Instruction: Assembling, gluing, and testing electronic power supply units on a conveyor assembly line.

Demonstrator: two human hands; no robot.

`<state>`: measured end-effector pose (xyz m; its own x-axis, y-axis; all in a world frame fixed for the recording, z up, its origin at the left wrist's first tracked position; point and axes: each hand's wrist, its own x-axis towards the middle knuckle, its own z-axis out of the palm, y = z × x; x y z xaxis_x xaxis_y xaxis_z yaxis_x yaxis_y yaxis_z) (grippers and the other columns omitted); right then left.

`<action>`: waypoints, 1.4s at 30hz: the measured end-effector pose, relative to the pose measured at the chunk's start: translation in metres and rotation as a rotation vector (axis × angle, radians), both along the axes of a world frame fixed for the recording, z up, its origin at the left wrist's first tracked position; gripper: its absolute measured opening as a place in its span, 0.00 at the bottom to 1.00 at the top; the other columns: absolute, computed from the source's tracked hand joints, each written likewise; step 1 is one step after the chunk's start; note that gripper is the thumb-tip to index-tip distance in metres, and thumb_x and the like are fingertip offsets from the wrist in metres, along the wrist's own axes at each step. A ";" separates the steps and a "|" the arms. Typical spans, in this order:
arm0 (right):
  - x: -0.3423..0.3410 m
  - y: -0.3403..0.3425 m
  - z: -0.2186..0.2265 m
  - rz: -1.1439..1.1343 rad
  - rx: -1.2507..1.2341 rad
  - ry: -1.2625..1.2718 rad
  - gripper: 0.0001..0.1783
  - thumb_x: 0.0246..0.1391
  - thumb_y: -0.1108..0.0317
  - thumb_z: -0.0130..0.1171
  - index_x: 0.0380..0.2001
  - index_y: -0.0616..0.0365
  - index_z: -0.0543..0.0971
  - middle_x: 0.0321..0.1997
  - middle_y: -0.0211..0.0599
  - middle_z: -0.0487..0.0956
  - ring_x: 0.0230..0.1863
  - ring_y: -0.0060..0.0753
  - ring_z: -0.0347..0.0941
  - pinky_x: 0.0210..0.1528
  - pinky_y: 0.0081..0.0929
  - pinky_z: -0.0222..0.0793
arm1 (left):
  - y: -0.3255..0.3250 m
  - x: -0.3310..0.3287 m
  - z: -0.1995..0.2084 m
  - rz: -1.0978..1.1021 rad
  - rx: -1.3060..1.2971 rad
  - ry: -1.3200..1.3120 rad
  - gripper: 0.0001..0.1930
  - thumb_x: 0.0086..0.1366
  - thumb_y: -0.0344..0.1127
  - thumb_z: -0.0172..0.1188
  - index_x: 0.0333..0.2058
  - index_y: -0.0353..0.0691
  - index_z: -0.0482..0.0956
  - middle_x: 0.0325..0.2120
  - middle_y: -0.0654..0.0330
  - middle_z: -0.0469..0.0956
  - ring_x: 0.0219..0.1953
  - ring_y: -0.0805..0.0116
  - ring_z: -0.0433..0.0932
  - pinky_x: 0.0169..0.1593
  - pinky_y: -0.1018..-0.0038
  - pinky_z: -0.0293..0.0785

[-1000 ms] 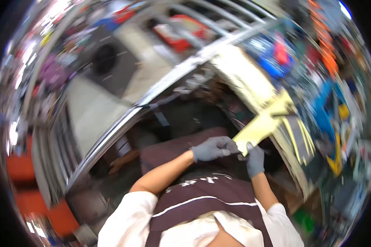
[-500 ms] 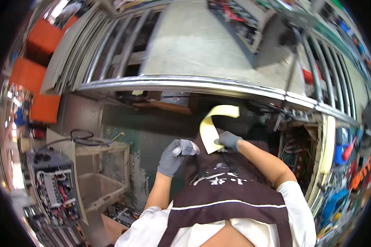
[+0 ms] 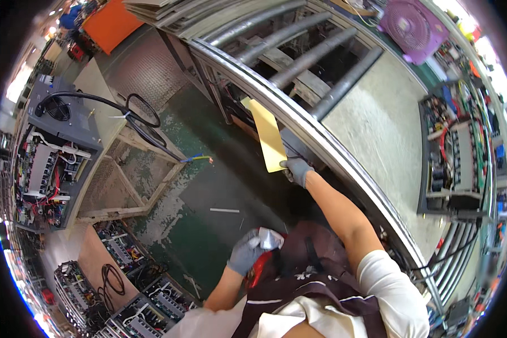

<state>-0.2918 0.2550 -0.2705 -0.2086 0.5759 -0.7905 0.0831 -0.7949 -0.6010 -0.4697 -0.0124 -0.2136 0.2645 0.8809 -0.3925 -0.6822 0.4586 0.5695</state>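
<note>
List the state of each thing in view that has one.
Yellow strip: extended, held by one end
Right hand: gloved, closed on the strip
Silvery piece: held
Left hand: gloved, closed on that piece
Black cable: looped, coloured wires exposed
Left machine: open
Right machine: open

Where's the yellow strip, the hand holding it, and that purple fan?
Yellow strip [image 3: 268,137]: head view, middle of its flat face.
Right hand [image 3: 298,170]: head view, middle of the grey glove.
Purple fan [image 3: 412,29]: head view, on its round grille.
</note>
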 end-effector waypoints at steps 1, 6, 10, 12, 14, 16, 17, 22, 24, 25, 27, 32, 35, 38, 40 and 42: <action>-0.009 0.018 -0.013 0.011 0.010 -0.003 0.14 0.57 0.65 0.55 0.19 0.49 0.67 0.13 0.25 0.63 0.12 0.22 0.54 0.15 0.23 0.48 | -0.011 -0.004 -0.019 0.007 -0.004 0.061 0.17 0.61 0.45 0.56 0.35 0.33 0.74 0.36 0.49 0.76 0.42 0.54 0.74 0.52 0.59 0.68; -0.080 0.092 -0.028 -0.119 -0.032 0.085 0.08 0.59 0.65 0.52 0.25 0.50 0.69 0.15 0.27 0.66 0.14 0.23 0.57 0.17 0.26 0.54 | -0.029 -0.014 0.006 0.170 -0.041 0.216 0.11 0.62 0.25 0.54 0.43 0.32 0.74 0.37 0.56 0.79 0.42 0.63 0.79 0.50 0.69 0.75; -0.018 0.181 -0.100 -0.766 -0.369 0.803 0.13 0.62 0.56 0.47 0.26 0.48 0.71 0.16 0.29 0.67 0.16 0.26 0.63 0.18 0.27 0.61 | 0.006 0.001 0.019 0.055 -0.052 0.345 0.10 0.61 0.29 0.57 0.41 0.32 0.75 0.39 0.54 0.80 0.41 0.62 0.79 0.49 0.69 0.75; 0.005 0.168 -0.114 -0.740 -0.250 0.855 0.13 0.62 0.56 0.48 0.26 0.48 0.72 0.17 0.30 0.68 0.16 0.27 0.64 0.18 0.27 0.62 | 0.023 0.007 0.015 0.057 -0.015 0.251 0.15 0.61 0.38 0.56 0.41 0.32 0.75 0.41 0.51 0.77 0.45 0.60 0.77 0.50 0.64 0.74; 0.003 0.120 -0.129 -0.611 -0.050 0.956 0.13 0.61 0.55 0.48 0.27 0.49 0.72 0.18 0.32 0.70 0.17 0.28 0.67 0.19 0.26 0.64 | 0.047 0.016 0.008 0.053 0.018 -0.128 0.19 0.61 0.44 0.56 0.42 0.32 0.74 0.40 0.50 0.75 0.47 0.60 0.74 0.50 0.61 0.74; -0.064 0.000 -0.027 -0.066 0.347 0.262 0.17 0.61 0.50 0.50 0.27 0.51 0.72 0.18 0.33 0.69 0.17 0.29 0.66 0.18 0.26 0.62 | 0.016 -0.002 -0.012 0.126 -0.016 -0.253 0.20 0.61 0.41 0.56 0.47 0.33 0.71 0.49 0.50 0.71 0.54 0.56 0.67 0.59 0.53 0.61; -0.032 -0.021 -0.054 -0.015 0.278 0.579 0.20 0.60 0.46 0.51 0.29 0.53 0.73 0.19 0.33 0.71 0.17 0.29 0.67 0.18 0.26 0.61 | 0.027 -0.001 -0.007 0.071 -0.081 -0.355 0.24 0.62 0.40 0.56 0.54 0.34 0.68 0.58 0.49 0.66 0.63 0.50 0.61 0.68 0.45 0.48; 0.094 -0.144 0.082 0.002 0.260 0.411 0.31 0.59 0.40 0.49 0.56 0.52 0.72 0.47 0.32 0.77 0.47 0.25 0.72 0.48 0.25 0.69 | 0.091 0.040 0.013 -0.209 0.125 0.233 0.11 0.57 0.34 0.61 0.38 0.36 0.78 0.37 0.58 0.78 0.41 0.68 0.75 0.48 0.69 0.72; 0.129 -0.186 0.108 0.071 0.472 0.301 0.36 0.57 0.41 0.53 0.60 0.56 0.68 0.54 0.37 0.74 0.55 0.28 0.69 0.58 0.28 0.64 | 0.102 0.057 -0.002 -0.362 0.297 0.259 0.13 0.60 0.38 0.56 0.37 0.34 0.74 0.38 0.58 0.75 0.43 0.68 0.72 0.51 0.69 0.68; 0.139 -0.202 0.119 0.086 0.548 0.221 0.38 0.56 0.42 0.56 0.61 0.59 0.67 0.57 0.38 0.72 0.58 0.29 0.67 0.61 0.29 0.61 | 0.103 0.067 0.003 -0.387 0.310 0.278 0.13 0.60 0.38 0.56 0.37 0.34 0.74 0.38 0.58 0.75 0.43 0.68 0.72 0.51 0.69 0.68; 0.155 -0.224 0.137 0.107 0.681 -0.110 0.38 0.52 0.45 0.60 0.60 0.60 0.68 0.58 0.40 0.72 0.59 0.33 0.66 0.63 0.30 0.59 | 0.111 0.104 0.027 -0.569 0.547 0.525 0.09 0.61 0.35 0.54 0.37 0.37 0.75 0.35 0.61 0.75 0.40 0.69 0.72 0.46 0.71 0.69; 0.188 -0.278 0.162 -0.492 0.717 -0.101 0.31 0.47 0.59 0.68 0.53 0.62 0.74 0.49 0.34 0.76 0.51 0.26 0.70 0.56 0.26 0.66 | 0.096 0.187 0.064 -0.663 0.273 0.014 0.09 0.64 0.34 0.51 0.39 0.37 0.73 0.38 0.64 0.74 0.43 0.70 0.72 0.50 0.71 0.70; 0.205 -0.317 0.200 -0.698 0.788 -0.141 0.29 0.49 0.61 0.66 0.53 0.62 0.73 0.49 0.36 0.77 0.50 0.26 0.71 0.55 0.25 0.65 | 0.080 0.236 0.109 -0.729 0.349 -0.111 0.11 0.64 0.33 0.50 0.42 0.35 0.72 0.41 0.60 0.74 0.46 0.68 0.73 0.52 0.70 0.70; 0.226 -0.350 0.213 -0.859 0.856 -0.209 0.27 0.47 0.65 0.65 0.52 0.63 0.74 0.49 0.34 0.76 0.51 0.27 0.70 0.56 0.26 0.64 | 0.065 0.284 0.136 -0.764 0.327 -0.152 0.16 0.62 0.39 0.53 0.44 0.35 0.74 0.42 0.58 0.76 0.46 0.65 0.73 0.54 0.66 0.68; 0.234 -0.367 0.243 -0.898 0.924 -0.199 0.26 0.48 0.66 0.62 0.51 0.63 0.74 0.49 0.35 0.76 0.51 0.27 0.70 0.56 0.26 0.64 | 0.061 0.307 0.138 -0.809 0.309 -0.293 0.17 0.63 0.38 0.52 0.47 0.33 0.73 0.43 0.56 0.76 0.46 0.63 0.73 0.54 0.66 0.69; 0.247 -0.379 0.248 -0.928 0.991 -0.240 0.24 0.49 0.66 0.61 0.50 0.65 0.75 0.47 0.34 0.77 0.49 0.27 0.70 0.55 0.26 0.64 | 0.050 0.316 0.148 -0.843 0.382 -0.326 0.18 0.65 0.36 0.49 0.49 0.32 0.71 0.45 0.53 0.75 0.49 0.61 0.73 0.55 0.65 0.71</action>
